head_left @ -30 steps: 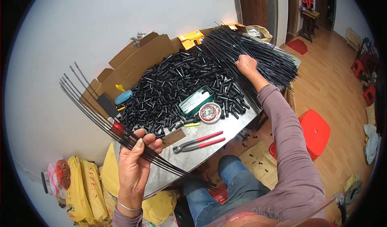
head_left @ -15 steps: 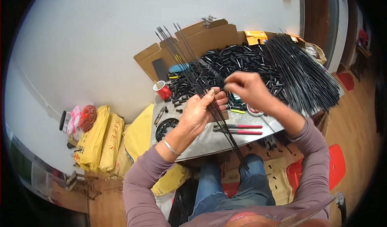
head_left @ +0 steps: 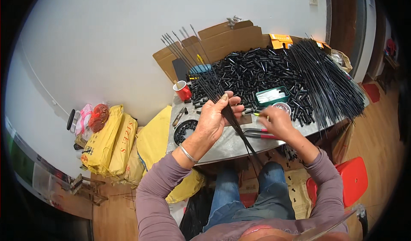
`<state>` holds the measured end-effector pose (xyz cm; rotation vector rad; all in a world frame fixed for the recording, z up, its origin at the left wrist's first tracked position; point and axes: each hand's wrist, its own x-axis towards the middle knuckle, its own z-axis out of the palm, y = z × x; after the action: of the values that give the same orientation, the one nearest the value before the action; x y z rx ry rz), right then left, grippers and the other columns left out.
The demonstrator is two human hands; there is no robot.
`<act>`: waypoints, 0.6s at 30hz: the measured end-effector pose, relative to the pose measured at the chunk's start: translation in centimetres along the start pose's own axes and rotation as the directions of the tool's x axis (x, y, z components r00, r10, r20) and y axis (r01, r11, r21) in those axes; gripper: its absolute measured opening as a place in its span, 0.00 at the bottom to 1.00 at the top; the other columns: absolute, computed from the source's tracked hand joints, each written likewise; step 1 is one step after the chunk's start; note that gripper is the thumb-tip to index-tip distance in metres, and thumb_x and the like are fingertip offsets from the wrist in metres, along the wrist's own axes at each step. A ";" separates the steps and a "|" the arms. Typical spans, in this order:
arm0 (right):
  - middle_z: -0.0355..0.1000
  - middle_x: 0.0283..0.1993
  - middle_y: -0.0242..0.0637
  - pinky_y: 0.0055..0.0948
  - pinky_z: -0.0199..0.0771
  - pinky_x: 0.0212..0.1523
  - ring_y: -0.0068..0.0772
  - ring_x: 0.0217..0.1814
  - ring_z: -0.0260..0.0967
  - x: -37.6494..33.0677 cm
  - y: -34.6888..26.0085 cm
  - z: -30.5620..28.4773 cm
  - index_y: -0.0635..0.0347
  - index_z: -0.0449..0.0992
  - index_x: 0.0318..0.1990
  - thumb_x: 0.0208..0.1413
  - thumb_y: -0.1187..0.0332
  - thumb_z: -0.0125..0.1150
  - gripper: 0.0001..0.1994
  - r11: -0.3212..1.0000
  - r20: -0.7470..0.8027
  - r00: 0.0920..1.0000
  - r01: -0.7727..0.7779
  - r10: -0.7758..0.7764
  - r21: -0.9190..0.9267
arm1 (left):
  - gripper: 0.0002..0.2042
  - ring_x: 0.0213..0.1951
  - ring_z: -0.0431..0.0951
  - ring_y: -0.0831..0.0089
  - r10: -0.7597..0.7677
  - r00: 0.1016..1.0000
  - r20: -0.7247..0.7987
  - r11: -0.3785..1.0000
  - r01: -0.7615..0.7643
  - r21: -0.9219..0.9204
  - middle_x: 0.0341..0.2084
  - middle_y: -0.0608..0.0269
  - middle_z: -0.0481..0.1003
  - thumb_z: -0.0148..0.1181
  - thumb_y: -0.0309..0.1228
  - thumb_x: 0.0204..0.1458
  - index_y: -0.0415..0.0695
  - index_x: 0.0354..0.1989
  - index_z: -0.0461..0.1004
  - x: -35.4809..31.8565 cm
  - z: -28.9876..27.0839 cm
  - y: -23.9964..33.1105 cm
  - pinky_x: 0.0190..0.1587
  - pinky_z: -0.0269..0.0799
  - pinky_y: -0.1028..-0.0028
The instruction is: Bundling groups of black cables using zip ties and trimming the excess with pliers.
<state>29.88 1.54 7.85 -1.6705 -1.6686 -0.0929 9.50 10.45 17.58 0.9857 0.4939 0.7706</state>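
Now my left hand [head_left: 212, 120] stays clenched round the bundle of thin black rods [head_left: 201, 72], slanting above the metal table [head_left: 227, 144]. My right hand [head_left: 276, 120] has dropped away, fingers curled near the red-handled pliers [head_left: 257, 133], apparently empty, so the bundle rests with the left alone.

A bundle of thin black rods [head_left: 204, 72] slants up-left over the table, fanned at the top.

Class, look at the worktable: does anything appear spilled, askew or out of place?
Yes. The loose black rods fan out past the table at its right edge, and short black tubes lie heaped loose across the top rather than in a container.
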 end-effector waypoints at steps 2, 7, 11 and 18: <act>0.70 0.34 0.39 0.41 0.68 0.40 0.43 0.42 0.68 -3.0 2.2 2.4 0.58 0.77 0.32 0.43 0.59 0.66 0.13 0.977 0.134 0.989 0.085 -0.059 -0.194 | 0.14 0.34 0.79 0.67 0.010 1.000 0.023 0.999 -0.011 0.048 0.38 0.56 0.75 0.50 0.32 0.60 0.43 0.53 0.66 0.2 -0.8 -0.3 0.35 0.78 0.66; 0.70 0.36 0.36 0.39 0.60 0.47 0.42 0.46 0.64 -5.3 2.0 3.2 0.57 0.76 0.36 0.40 0.60 0.68 0.16 0.951 0.087 0.993 0.099 -0.076 -0.292 | 0.15 0.37 0.79 0.63 -0.017 1.000 0.026 1.000 0.017 0.008 0.39 0.55 0.75 0.50 0.27 0.59 0.42 0.55 0.65 -0.5 -1.1 0.0 0.38 0.78 0.65; 0.70 0.37 0.37 0.39 0.59 0.43 0.40 0.44 0.64 -5.1 3.6 2.0 0.56 0.75 0.38 0.38 0.63 0.68 0.17 0.901 0.101 0.995 0.053 -0.011 -0.430 | 0.16 0.41 0.78 0.59 -0.057 0.997 0.057 0.998 0.056 0.010 0.40 0.51 0.74 0.51 0.23 0.57 0.38 0.54 0.64 -0.8 -2.2 0.9 0.42 0.77 0.62; 0.68 0.54 0.43 0.41 0.63 0.52 0.43 0.56 0.63 3.2 -4.7 0.2 0.62 0.68 0.53 0.46 0.68 0.64 0.24 0.866 -0.031 0.968 0.238 -0.250 0.440 | 0.15 0.45 0.77 0.55 -0.215 0.926 0.311 0.976 0.197 0.089 0.42 0.49 0.76 0.54 0.25 0.56 0.36 0.51 0.67 -4.1 -1.9 1.5 0.49 0.74 0.57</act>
<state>26.15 3.63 11.55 -1.1213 -1.7577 0.1777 5.03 8.90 18.12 1.0682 0.3313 0.3982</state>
